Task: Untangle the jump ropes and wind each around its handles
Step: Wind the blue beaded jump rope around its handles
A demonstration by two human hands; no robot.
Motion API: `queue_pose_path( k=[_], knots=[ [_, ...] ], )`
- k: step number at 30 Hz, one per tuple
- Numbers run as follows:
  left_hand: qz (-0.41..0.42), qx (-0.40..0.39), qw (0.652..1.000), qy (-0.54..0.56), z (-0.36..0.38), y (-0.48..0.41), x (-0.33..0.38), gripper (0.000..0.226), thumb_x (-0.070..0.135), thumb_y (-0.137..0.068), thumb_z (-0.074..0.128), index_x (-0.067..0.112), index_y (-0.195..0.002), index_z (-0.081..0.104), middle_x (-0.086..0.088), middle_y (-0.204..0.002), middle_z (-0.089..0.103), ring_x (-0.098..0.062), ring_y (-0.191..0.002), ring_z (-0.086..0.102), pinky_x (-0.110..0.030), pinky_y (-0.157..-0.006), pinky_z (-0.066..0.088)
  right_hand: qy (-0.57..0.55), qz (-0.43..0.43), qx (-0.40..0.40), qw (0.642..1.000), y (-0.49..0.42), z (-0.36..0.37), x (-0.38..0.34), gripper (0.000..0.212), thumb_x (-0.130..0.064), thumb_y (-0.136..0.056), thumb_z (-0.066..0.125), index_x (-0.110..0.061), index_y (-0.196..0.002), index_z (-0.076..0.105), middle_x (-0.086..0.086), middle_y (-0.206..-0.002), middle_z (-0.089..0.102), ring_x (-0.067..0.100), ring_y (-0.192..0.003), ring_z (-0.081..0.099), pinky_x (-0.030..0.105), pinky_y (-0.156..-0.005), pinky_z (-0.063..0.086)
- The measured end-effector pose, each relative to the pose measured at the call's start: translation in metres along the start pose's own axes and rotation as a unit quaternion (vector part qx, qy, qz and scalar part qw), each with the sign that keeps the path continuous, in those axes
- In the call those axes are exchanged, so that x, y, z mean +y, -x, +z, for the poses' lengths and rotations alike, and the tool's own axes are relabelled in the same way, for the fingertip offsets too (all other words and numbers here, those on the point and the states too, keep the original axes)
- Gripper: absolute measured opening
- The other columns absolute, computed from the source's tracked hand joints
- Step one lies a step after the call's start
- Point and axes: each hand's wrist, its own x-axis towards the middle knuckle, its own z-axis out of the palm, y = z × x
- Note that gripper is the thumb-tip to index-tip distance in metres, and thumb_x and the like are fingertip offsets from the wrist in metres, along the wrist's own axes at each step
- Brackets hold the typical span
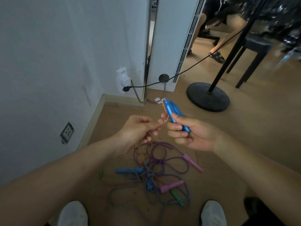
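Head view: I see a pale wall (48, 54) on the left and a wooden floor (244, 144) filling the rest, with a round black stand base (208, 97) resting on the floor at upper right. Low in the centre, between two white shoes (73, 214), the tangle of jump ropes (154, 180) lies on the floor: purple and grey-blue cords crossing one another, with two pink handles (193, 163), a blue handle (128, 170) and a green handle (175, 194) among them. Above the tangle, both hands are raised close together. The right hand (192, 134) grips a pair of blue handles (172, 111) held side by side, fingers curled round them and thumb on top, tips pointing away. The pink rope (166, 119) leaves the far handle tip, runs back alongside the handles, and passes into the left hand (138, 129), which pinches it between thumb and fingertips. A white plug adapter (123, 79) sits on the wall; its marking is too small for me to read.
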Motion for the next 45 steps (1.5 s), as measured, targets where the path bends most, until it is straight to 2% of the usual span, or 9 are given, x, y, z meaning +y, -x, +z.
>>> queue_pose_path(
  k=[7, 12, 15, 20, 23, 28, 31, 37, 45],
  knots=[
    [0.089, -0.038, 0.975, -0.200, -0.012, 0.001, -0.010, 0.013, 0.016, -0.088, 0.074, 0.008, -0.099, 0.073, 0.005, -0.070, 0.068, -0.004, -0.056, 0.060, -0.021, -0.060, 0.053, 0.272, 0.021, 0.163, 0.948, 0.002, -0.013, 0.000, 0.011, -0.018, -0.100, 0.054, -0.013, -0.101, 0.043, -0.004, -0.067, 0.044, 0.006, -0.051, 0.032, 0.018, -0.040, 0.023],
    [0.216, 0.002, 0.838, -0.501, -0.029, 0.001, -0.018, 0.007, 0.028, -0.087, 0.075, 0.027, -0.093, 0.073, 0.010, -0.084, 0.073, -0.004, -0.071, 0.063, -0.026, -0.070, 0.051, 0.415, 0.080, 0.198, 0.884, 0.001, -0.022, 0.012, 0.016, -0.022, -0.101, 0.053, -0.015, -0.114, 0.048, -0.003, -0.068, 0.041, 0.004, -0.047, 0.031, 0.018, -0.040, 0.025],
    [0.226, -0.009, 0.804, -0.549, -0.035, -0.002, -0.018, 0.011, 0.034, -0.089, 0.072, 0.027, -0.096, 0.075, 0.010, -0.085, 0.073, -0.008, -0.074, 0.064, -0.026, -0.070, 0.050, 0.475, 0.128, 0.190, 0.849, 0.000, -0.026, 0.017, 0.023, -0.025, -0.100, 0.054, -0.011, -0.117, 0.048, -0.001, -0.069, 0.042, 0.006, -0.048, 0.033, 0.020, -0.040, 0.029],
    [0.243, -0.087, 0.847, -0.466, -0.040, -0.005, -0.013, 0.008, 0.033, -0.086, 0.076, 0.026, -0.090, 0.077, 0.016, -0.079, 0.072, 0.002, -0.072, 0.065, -0.023, -0.071, 0.051, 0.581, 0.147, 0.139, 0.788, -0.003, -0.022, 0.029, 0.034, -0.035, -0.095, 0.063, -0.010, -0.114, 0.052, 0.003, -0.073, 0.051, 0.006, -0.049, 0.046, 0.021, -0.043, 0.039],
    [0.240, -0.125, 0.889, -0.369, -0.033, -0.001, -0.007, 0.003, 0.022, -0.089, 0.074, 0.020, -0.087, 0.076, 0.010, -0.071, 0.070, -0.001, -0.064, 0.063, -0.017, -0.064, 0.049, 0.646, 0.101, 0.090, 0.751, -0.006, -0.017, 0.039, 0.039, -0.046, -0.086, 0.071, -0.013, -0.102, 0.057, 0.004, -0.083, 0.058, 0.010, -0.068, 0.053, 0.027, -0.061, 0.043],
    [0.222, -0.158, 0.914, -0.300, -0.025, -0.004, -0.006, 0.009, 0.021, -0.092, 0.069, 0.025, -0.084, 0.071, -0.001, -0.075, 0.071, -0.010, -0.070, 0.068, -0.020, -0.065, 0.051, 0.637, 0.015, 0.061, 0.768, -0.006, -0.002, 0.051, 0.034, -0.041, -0.091, 0.067, -0.015, -0.074, 0.053, -0.009, -0.058, 0.045, 0.004, -0.049, 0.040, 0.018, -0.051, 0.032],
    [0.220, -0.140, 0.922, -0.286, -0.028, -0.011, -0.010, 0.003, 0.024, -0.090, 0.071, 0.021, -0.088, 0.072, -0.001, -0.081, 0.072, -0.016, -0.075, 0.068, -0.030, -0.070, 0.054, 0.634, -0.019, 0.067, 0.770, -0.002, 0.004, 0.048, 0.033, -0.030, -0.092, 0.068, -0.010, -0.072, 0.052, -0.010, -0.055, 0.042, 0.004, -0.046, 0.040, 0.016, -0.049, 0.030],
    [0.197, -0.136, 0.948, -0.210, -0.034, -0.016, -0.012, 0.006, 0.016, -0.092, 0.067, 0.010, -0.094, 0.069, 0.008, -0.071, 0.066, -0.006, -0.067, 0.061, -0.019, -0.067, 0.050, 0.590, -0.052, 0.071, 0.803, 0.005, 0.006, 0.035, 0.015, -0.010, -0.090, 0.067, -0.004, -0.079, 0.059, -0.011, -0.059, 0.047, 0.002, -0.050, 0.042, 0.017, -0.052, 0.032],
    [0.161, -0.088, 0.976, -0.119, -0.035, -0.016, -0.020, 0.017, 0.013, -0.095, 0.061, 0.000, -0.105, 0.063, -0.005, -0.077, 0.067, -0.010, -0.056, 0.056, -0.019, -0.053, 0.048, 0.328, -0.062, 0.121, 0.935, 0.014, 0.007, 0.014, 0.007, 0.001, -0.096, 0.051, -0.004, -0.100, 0.052, 0.013, -0.072, 0.054, 0.011, -0.046, 0.033, 0.023, -0.040, 0.028]
  ],
)
